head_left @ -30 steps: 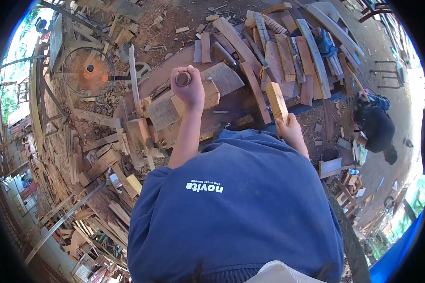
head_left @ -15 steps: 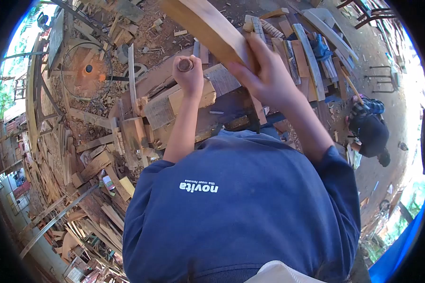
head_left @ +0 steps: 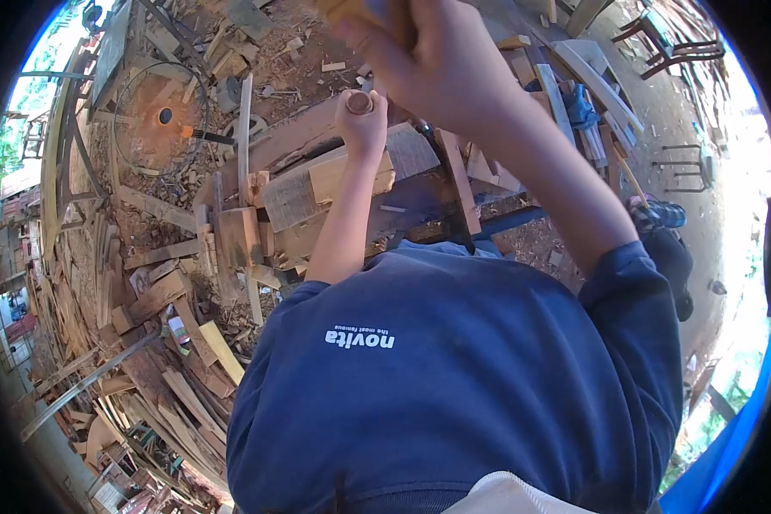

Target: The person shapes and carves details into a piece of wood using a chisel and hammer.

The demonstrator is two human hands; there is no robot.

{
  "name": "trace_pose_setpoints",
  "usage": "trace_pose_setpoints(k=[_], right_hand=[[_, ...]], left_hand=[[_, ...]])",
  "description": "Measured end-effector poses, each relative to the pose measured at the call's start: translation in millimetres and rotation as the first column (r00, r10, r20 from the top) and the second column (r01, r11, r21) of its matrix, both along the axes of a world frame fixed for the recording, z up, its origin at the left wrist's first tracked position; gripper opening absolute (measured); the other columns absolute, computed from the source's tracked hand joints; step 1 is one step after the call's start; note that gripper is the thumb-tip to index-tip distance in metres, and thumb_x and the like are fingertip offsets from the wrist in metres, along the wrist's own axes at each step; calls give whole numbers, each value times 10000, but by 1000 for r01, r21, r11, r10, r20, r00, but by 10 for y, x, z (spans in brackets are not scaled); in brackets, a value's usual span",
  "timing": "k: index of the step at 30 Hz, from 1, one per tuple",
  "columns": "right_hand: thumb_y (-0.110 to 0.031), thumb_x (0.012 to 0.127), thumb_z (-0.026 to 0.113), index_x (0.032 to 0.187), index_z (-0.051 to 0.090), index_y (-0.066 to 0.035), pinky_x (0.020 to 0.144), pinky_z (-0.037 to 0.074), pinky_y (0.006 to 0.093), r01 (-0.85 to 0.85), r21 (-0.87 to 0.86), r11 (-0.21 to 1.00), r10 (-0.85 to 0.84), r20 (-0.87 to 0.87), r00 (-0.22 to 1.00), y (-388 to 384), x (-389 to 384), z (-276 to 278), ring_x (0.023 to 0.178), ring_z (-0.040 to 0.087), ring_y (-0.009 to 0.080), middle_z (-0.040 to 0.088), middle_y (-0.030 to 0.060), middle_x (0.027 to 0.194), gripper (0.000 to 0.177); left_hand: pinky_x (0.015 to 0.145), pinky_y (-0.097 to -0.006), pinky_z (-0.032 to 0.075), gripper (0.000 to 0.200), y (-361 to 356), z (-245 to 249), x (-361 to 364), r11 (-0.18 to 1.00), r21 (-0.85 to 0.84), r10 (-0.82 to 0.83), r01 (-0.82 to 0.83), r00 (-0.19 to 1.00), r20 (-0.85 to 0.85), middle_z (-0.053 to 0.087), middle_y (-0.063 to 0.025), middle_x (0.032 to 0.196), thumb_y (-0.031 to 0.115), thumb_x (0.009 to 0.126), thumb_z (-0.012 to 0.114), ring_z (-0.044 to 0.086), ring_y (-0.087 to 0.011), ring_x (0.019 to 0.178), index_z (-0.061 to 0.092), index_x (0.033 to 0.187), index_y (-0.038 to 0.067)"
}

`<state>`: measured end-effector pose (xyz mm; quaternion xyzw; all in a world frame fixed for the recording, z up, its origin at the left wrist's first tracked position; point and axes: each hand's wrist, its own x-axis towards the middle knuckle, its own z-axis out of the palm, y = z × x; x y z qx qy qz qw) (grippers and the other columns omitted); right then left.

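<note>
My left hand (head_left: 362,135) is closed around a round brown wooden handle (head_left: 360,104), seen end-on. The tool's lower part is hidden beneath the fist. Under that forearm lies a pale wood block (head_left: 327,178) on a grey weathered board (head_left: 289,203). My right hand (head_left: 441,64) is raised at the top of the view and closed on a thick piece of wood (head_left: 364,10), most of it out of frame. It hangs above and to the right of the left fist, nearer to the camera.
Planks (head_left: 604,81) and a blue cloth (head_left: 581,107) lie at the right. A crouching person (head_left: 666,257) is at the far right. A round wire guard (head_left: 158,116) stands at upper left, with scrap wood (head_left: 180,403) heaped at lower left. A wooden chair (head_left: 668,43) is at upper right.
My right hand has moved up and left with the piece of wood, which now mostly leaves the frame. My left fist appears slightly further right, still around the handle.
</note>
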<state>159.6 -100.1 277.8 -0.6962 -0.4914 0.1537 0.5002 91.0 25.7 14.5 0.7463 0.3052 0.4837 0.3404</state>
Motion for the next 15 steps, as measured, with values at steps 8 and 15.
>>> trace_pose_setpoints(k=[8, 15], right_hand=[[-308, 871, 654, 1015, 542, 16, 711, 515, 507, 47, -354, 934, 32, 213, 977, 58, -137, -942, 811, 653, 477, 654, 297, 820, 371], [-313, 873, 645, 1005, 537, 19, 717, 517, 504, 129, 296, 946, -130, -15, 991, 68, -246, -749, 820, 651, 487, 650, 317, 839, 372]], left_hand=[[667, -350, 497, 154, -194, 205, -9, 652, -535, -8, 537, 710, 704, 613, -108, 733, 101, 819, 705, 629, -194, 706, 566, 812, 33], [726, -319, 514, 107, -98, 19, -71, 1000, 14, 17, -17, 1000, 3, 645, -30, 891, 114, 888, 640, 637, -182, 818, 606, 965, 49]])
